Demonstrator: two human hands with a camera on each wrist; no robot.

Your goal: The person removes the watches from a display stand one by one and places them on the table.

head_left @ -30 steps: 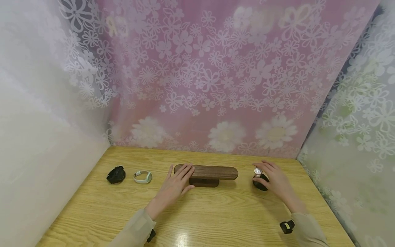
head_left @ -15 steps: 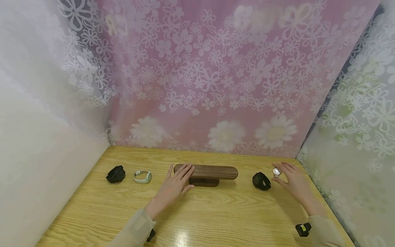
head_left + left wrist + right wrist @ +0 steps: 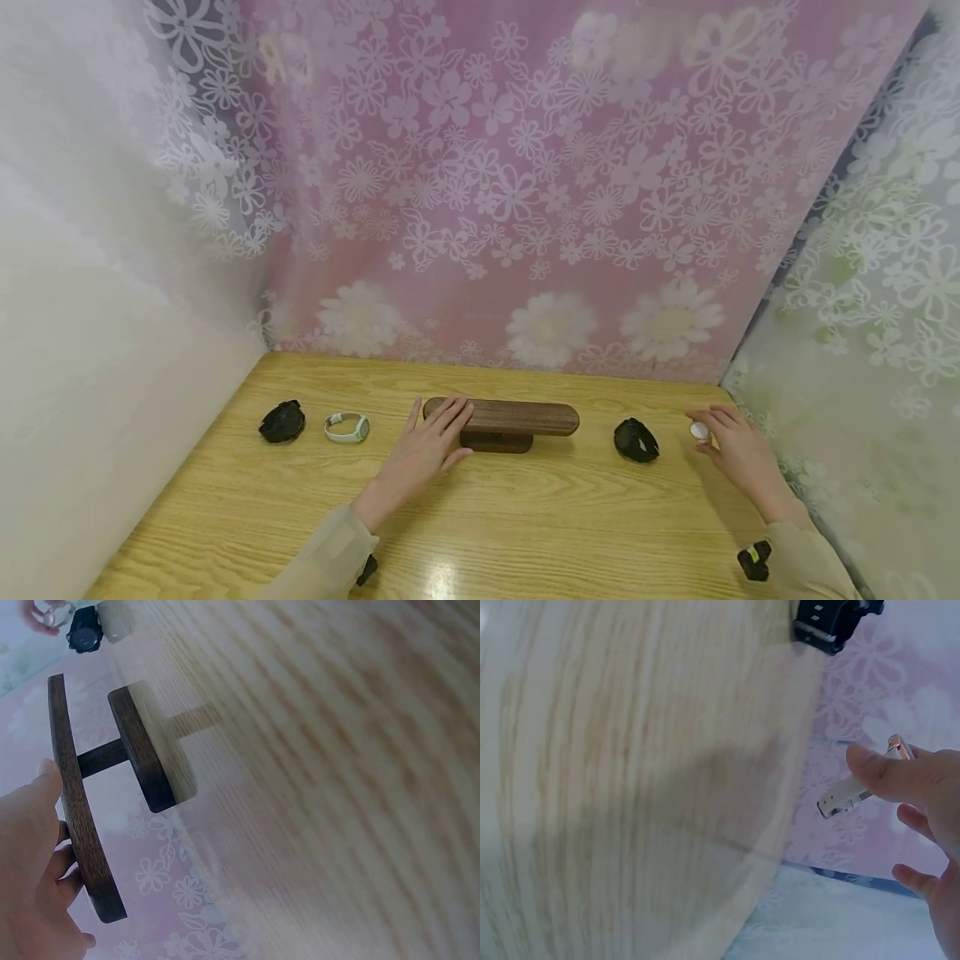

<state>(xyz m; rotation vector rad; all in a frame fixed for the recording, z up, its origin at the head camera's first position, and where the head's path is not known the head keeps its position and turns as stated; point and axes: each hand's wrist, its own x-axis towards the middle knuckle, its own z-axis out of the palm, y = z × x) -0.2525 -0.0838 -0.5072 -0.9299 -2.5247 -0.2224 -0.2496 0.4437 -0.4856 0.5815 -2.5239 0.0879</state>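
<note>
A dark wooden T-bar watch stand (image 3: 525, 418) stands at the middle of the table. Across its left end rests my left hand (image 3: 420, 454), fingers nearly straight over the top of the bar; in the left wrist view the thumb touches the bar (image 3: 86, 832). Off to the right, my right hand (image 3: 744, 454) pinches a small wristwatch (image 3: 701, 432) above the table. The right wrist view shows its pale strap (image 3: 844, 799) with holes hanging below the thumb, while the hand covers part of the case.
A black watch (image 3: 636, 440) lies between the stand and my right hand. Left of the stand are a mint-green watch (image 3: 348, 429) and another black watch (image 3: 282, 422). Flowered curtains border the wooden table (image 3: 510, 517) at the back and right.
My right hand has carried the small watch rightward, away from above the right black watch, which now shows fully. My left hand has stayed on the stand.
</note>
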